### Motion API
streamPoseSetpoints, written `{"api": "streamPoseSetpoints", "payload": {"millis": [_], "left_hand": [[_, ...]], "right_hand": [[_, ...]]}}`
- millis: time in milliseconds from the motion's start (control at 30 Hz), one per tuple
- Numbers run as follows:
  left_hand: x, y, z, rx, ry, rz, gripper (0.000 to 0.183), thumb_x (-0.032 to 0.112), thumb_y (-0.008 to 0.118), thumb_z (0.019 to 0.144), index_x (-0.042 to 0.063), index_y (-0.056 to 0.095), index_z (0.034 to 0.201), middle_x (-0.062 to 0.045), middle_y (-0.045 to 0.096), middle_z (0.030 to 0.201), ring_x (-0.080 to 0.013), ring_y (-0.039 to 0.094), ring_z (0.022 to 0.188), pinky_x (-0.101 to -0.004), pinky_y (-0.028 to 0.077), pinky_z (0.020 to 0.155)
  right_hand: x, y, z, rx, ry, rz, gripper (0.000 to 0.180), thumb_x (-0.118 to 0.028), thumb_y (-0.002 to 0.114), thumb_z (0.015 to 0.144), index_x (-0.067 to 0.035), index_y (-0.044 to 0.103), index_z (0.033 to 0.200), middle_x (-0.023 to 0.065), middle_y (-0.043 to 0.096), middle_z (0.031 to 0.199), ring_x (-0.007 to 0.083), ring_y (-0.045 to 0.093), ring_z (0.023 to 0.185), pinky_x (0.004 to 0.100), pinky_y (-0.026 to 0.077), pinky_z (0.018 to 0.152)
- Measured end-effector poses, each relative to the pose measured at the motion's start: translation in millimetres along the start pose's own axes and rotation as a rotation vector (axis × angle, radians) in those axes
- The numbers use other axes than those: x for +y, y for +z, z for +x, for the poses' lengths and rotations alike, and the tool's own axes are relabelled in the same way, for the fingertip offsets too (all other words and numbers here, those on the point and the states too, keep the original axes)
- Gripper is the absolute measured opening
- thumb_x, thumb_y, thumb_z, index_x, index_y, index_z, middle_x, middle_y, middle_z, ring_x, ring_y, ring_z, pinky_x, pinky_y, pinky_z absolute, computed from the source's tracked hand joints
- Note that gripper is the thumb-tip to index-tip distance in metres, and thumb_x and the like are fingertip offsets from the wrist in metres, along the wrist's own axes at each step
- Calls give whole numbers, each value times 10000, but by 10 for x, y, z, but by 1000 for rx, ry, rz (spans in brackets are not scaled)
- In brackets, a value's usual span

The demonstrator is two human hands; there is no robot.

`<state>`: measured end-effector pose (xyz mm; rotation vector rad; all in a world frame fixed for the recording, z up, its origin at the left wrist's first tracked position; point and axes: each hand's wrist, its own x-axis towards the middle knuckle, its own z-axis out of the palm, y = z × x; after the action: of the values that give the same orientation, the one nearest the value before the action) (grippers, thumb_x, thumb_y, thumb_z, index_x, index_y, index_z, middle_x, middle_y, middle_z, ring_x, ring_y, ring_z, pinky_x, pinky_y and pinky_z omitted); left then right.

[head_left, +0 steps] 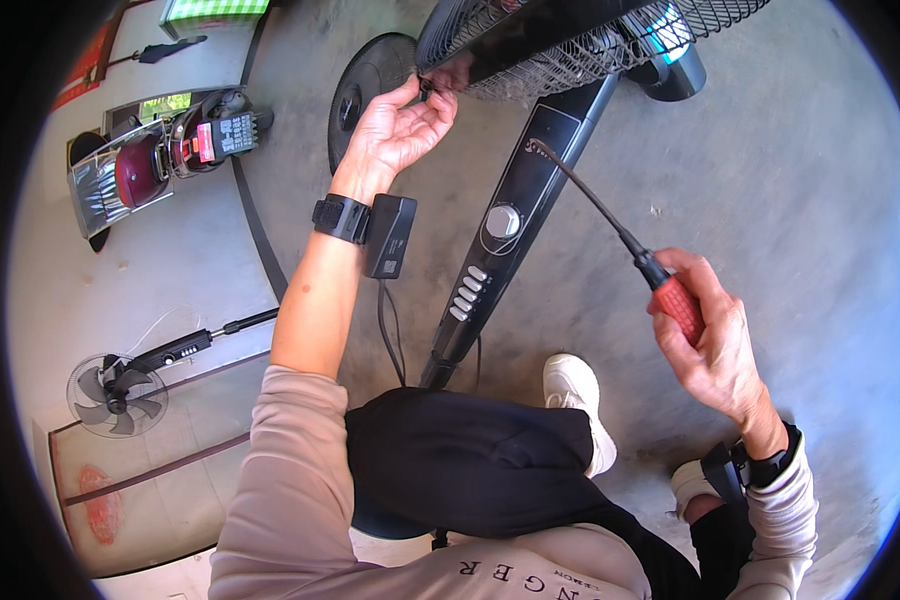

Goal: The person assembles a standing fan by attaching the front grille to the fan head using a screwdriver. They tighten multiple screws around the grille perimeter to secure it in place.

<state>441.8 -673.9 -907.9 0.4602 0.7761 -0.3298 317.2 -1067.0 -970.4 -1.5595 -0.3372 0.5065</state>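
A black pedestal fan stands before me, its control column (506, 217) tilted away and bearing a silver knob (503, 222) and several push buttons (468, 293). The wire grille (562, 64) of its head fills the top of the view, with a glossy black band along its edge. My left hand (399, 129) pinches the edge of this grille, at a small dark part mostly hidden by the fingertips. In my right hand (712, 341) is a screwdriver with a red handle (677, 306). Its long shaft (600, 202) points up and left, over the column; contact with the column cannot be told.
A black round disc (352, 105) lies on the floor left of the grille. A black box (391, 236) with a cable hangs beside my left wrist. Against the left wall are another pedestal fan (118, 401) and a dark red machine (142, 171). A black cylinder (675, 79) sits upper right.
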Motion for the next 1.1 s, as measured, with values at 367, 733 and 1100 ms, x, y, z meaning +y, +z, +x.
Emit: {"api": "streamPoseSetpoints", "payload": {"millis": [367,733,1100], "left_hand": [[94,-18,-31,104,153,223,412,168,643,938,-130,495,1180,-221,568,1115,-307,599,1001,-379,546,888],[35,-80,-20,-3,122,191,257,146,619,959,-42,582,1130,-198,621,1159,-279,626,1032,-370,564,881],[54,-156,26,-42,47,70,335,168,637,948,-70,550,1166,-212,603,1179,-272,610,1024,-369,548,899]], "right_hand": [[-427,786,513,295,-387,-184,462,48,677,773,11,610,1228,142,651,846,269,660,650,335,543,595],[-491,764,667,350,-394,-205,441,55,677,763,18,639,1200,124,640,766,238,635,582,328,523,541],[-713,651,776,280,-332,-214,349,0,669,757,33,645,1104,152,620,700,314,626,545,368,519,513]]}}
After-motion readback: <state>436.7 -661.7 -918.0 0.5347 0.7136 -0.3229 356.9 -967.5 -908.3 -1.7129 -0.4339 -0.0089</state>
